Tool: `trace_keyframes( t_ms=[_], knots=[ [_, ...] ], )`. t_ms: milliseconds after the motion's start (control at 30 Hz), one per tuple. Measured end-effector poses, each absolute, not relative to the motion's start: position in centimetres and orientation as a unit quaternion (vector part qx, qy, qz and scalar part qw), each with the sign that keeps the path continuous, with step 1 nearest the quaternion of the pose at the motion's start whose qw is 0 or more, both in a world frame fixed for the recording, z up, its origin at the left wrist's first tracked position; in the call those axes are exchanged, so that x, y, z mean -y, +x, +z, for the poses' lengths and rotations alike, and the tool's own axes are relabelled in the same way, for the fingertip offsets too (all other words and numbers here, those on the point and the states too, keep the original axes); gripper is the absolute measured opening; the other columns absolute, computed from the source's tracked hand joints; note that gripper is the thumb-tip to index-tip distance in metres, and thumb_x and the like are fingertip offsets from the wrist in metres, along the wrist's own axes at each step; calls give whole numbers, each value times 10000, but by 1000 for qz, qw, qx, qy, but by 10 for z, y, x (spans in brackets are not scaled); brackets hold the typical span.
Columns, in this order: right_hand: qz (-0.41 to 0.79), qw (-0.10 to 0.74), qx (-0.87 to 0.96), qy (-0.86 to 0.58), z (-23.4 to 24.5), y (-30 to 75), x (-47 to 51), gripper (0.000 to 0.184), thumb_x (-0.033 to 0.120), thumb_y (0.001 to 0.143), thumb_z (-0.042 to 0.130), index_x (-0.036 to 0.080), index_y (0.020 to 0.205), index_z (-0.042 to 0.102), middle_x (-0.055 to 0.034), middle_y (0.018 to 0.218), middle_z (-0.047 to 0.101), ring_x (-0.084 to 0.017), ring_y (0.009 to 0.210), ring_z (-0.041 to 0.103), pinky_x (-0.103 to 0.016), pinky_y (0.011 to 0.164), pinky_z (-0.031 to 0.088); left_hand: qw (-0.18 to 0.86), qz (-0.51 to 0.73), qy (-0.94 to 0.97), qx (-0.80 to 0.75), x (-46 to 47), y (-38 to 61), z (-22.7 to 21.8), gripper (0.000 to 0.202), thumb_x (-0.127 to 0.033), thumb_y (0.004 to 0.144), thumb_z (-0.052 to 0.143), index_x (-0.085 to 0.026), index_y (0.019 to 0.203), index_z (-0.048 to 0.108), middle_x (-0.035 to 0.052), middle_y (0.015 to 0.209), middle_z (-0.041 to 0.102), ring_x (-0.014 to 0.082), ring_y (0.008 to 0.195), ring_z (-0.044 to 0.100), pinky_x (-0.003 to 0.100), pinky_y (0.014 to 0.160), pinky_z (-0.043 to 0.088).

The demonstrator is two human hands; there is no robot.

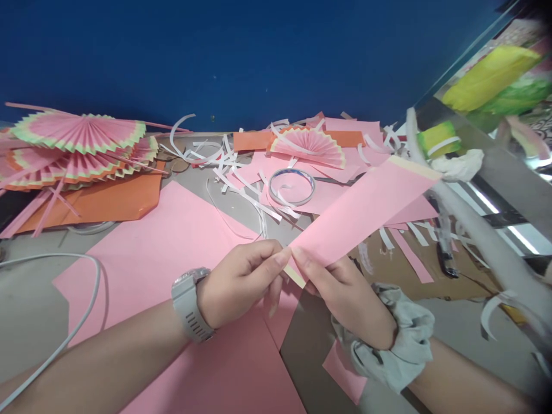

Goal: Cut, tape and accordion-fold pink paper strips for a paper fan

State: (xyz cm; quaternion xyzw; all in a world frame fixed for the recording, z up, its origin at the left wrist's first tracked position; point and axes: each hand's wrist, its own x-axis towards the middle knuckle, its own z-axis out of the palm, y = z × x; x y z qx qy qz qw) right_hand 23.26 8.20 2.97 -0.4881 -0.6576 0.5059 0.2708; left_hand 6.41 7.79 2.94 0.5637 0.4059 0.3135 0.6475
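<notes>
Both hands pinch the near end of a long pink paper strip (pixel 362 207) with pale yellow bands at its two ends. My left hand (pixel 245 282), with a grey watch at the wrist, is closed on the strip's left corner. Beside it my right hand (pixel 336 287), a pale scrunchie round its wrist, grips the same end with the thumb on top. From there the strip slants up to the right, above the table. Large pink paper sheets (pixel 172 253) lie under my hands. The fingers beneath the strip are partly hidden.
Folded pink paper fans (pixel 81 135) are stacked at the left on orange paper (pixel 103 198). Another fan (pixel 308 146), a tape roll (pixel 292 187) and white paper scraps (pixel 233 172) lie behind my hands. A dark cutter (pixel 446 253) rests on cardboard (pixel 401 276) at the right. A white cable (pixel 97 282) curves at left.
</notes>
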Motion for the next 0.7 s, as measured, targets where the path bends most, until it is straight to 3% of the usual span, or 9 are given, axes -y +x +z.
trace_keyframes(
  t_ms=[233,467,600,700],
  knots=[
    [495,238,683,-481,33,232,-82,392,326,905,398,204,538,329,43,480,290,-92,431,285,-243,392,226,637,297,589,-399,-76,61,34,365,-385,932,323,-173,667,457,-33,506,504,87,497,460,215,545,364],
    [540,194,718,-394,40,226,-83,322,217,897,345,198,582,283,49,551,247,-90,494,259,-236,450,218,548,302,642,-443,-77,60,31,352,-431,836,511,-182,627,376,-52,585,336,83,541,297,215,492,264],
    [525,186,733,-391,38,229,-84,338,295,904,370,199,597,268,50,565,232,-88,501,246,-235,454,208,549,306,647,-431,-79,60,30,374,-375,881,450,-183,591,310,-57,568,269,84,539,259,222,495,240],
    [529,173,745,-367,38,230,-87,317,329,911,359,197,624,332,40,599,288,-94,544,313,-219,484,271,573,308,637,-414,-79,60,30,368,-355,882,449,-182,588,312,-56,574,282,84,546,266,222,500,242]
  ],
)
